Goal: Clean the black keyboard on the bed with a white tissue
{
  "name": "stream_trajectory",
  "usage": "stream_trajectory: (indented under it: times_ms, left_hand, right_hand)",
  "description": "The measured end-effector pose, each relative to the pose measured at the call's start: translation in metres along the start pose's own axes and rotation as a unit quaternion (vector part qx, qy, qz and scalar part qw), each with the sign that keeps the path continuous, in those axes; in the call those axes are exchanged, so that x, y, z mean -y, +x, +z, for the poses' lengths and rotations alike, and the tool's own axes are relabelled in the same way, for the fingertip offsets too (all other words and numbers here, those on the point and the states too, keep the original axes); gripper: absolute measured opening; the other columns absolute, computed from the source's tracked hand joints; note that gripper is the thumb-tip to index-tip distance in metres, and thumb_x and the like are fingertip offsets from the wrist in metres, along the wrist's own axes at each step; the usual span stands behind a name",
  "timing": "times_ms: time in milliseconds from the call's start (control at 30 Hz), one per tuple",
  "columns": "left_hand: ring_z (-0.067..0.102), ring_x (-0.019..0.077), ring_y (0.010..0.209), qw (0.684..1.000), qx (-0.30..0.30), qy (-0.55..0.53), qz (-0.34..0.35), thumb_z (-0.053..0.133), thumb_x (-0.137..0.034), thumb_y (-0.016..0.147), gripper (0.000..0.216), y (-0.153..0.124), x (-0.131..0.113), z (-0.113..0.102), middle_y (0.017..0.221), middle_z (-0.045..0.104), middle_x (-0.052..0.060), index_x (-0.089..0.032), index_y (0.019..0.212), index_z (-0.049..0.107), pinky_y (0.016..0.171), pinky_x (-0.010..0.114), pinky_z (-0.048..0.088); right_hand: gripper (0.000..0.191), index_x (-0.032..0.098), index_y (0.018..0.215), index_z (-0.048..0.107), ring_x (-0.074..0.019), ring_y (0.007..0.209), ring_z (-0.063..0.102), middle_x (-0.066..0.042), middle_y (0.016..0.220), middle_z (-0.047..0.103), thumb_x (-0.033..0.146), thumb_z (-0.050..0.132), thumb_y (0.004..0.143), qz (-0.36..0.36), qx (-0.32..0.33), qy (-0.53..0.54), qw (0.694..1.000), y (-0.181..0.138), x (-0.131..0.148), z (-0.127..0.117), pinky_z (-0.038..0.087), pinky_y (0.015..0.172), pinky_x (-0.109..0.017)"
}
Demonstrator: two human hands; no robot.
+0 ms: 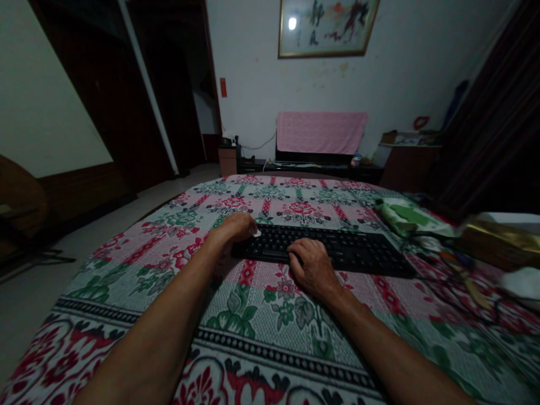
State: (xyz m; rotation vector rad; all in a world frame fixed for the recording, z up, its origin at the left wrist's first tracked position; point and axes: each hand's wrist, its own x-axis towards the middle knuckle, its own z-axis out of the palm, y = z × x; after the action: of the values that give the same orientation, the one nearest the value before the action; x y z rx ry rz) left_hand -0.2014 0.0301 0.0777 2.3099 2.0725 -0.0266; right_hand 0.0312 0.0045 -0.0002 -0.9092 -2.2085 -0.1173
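A black keyboard [354, 247] lies on a patterned tablecloth [270, 304] in front of the person, its long side running across the view and its right end slightly nearer the viewer. The left hand [237, 226] is at the keyboard's left end, fingers bent inward and pinching a small white piece [256, 232] against or just above the keys; the material of this piece is too small to identify. The right hand [311, 261] lies over the near edge, left of the keyboard's middle, with the fingers curled onto the keys and the thumb low at the front; whether it grips the edge or merely rests there cannot be told. To the right, near the keyboard's end, are a green and white packet [400, 215], dark cables, a gold-coloured box [498, 242] and a white bundle [523, 282], the last two partly blurred. Beyond the table, a pink cloth [320, 132] hangs over a dark object by the wall, below a framed picture [329, 29]; a dark doorway [169, 84] stands at left.
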Motion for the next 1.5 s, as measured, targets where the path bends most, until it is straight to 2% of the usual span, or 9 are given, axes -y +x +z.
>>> stream_trajectory:
  times_ms: [167,433,700,1000,1233,1500]
  left_hand:
    - [0.065,0.0159,0.087,0.999,0.031,-0.017,-0.03,0.054,-0.012,0.068,0.037,-0.002,0.006,-0.006,0.093,0.073,0.003,-0.026,0.097,0.073,0.072,0.019,0.045]
    - [0.063,0.0132,0.081,0.996,0.034,-0.039,0.066,0.05,-0.011,0.066,0.043,-0.003,-0.009,-0.005,0.087,0.073,0.002,-0.024,0.1,0.073,0.069,0.018,0.043]
    - [0.063,0.0151,0.075,0.998,0.065,-0.026,-0.003,0.052,-0.014,0.064,0.039,-0.006,0.003,-0.009,0.083,0.073,0.003,-0.024,0.095,0.075,0.065,0.02,0.044]
    - [0.063,0.015,0.075,0.995,0.065,-0.047,0.054,0.049,-0.015,0.068,0.038,-0.01,-0.018,-0.012,0.081,0.073,0.003,-0.023,0.096,0.074,0.066,0.021,0.044]
    - [0.062,0.0156,0.074,0.995,0.082,-0.05,0.004,0.054,-0.018,0.066,0.031,-0.011,-0.009,-0.013,0.077,0.072,0.003,-0.022,0.089,0.075,0.064,0.021,0.043]
    - [0.06,0.0122,0.068,0.991,0.085,-0.093,0.042,0.055,-0.018,0.066,0.032,-0.009,-0.014,-0.008,0.078,0.071,0.002,-0.021,0.093,0.074,0.058,0.018,0.042]
  right_hand:
    - [0.014,0.018,0.088,0.064,-0.0195,0.089,0.054,-0.007,0.091,0.063,0.017,0.05,0.084,-0.001,-0.003,-0.001,1.0,0.0,0.0,0.001,0.035,0.084,-0.035]
    - [0.014,0.018,0.089,0.063,-0.0198,0.09,0.054,-0.007,0.093,0.063,0.016,0.05,0.083,0.0,-0.002,0.001,1.0,-0.001,-0.001,0.002,0.036,0.085,-0.036]
    - [0.014,0.018,0.09,0.063,-0.0193,0.09,0.054,-0.006,0.093,0.063,0.017,0.05,0.084,-0.002,0.001,0.0,1.0,-0.001,-0.002,0.003,0.036,0.085,-0.035]
    - [0.014,0.018,0.089,0.063,-0.0194,0.089,0.053,-0.007,0.093,0.063,0.016,0.05,0.083,-0.004,-0.005,-0.001,1.0,-0.001,-0.001,0.002,0.036,0.084,-0.035]
    - [0.015,0.018,0.09,0.064,-0.0198,0.091,0.053,-0.007,0.093,0.063,0.016,0.05,0.084,0.0,0.002,-0.003,1.0,0.0,-0.002,0.002,0.036,0.086,-0.036]
    - [0.015,0.018,0.09,0.064,-0.0199,0.091,0.053,-0.007,0.094,0.062,0.017,0.05,0.084,0.003,0.005,-0.002,1.0,0.0,0.0,0.001,0.036,0.086,-0.036]
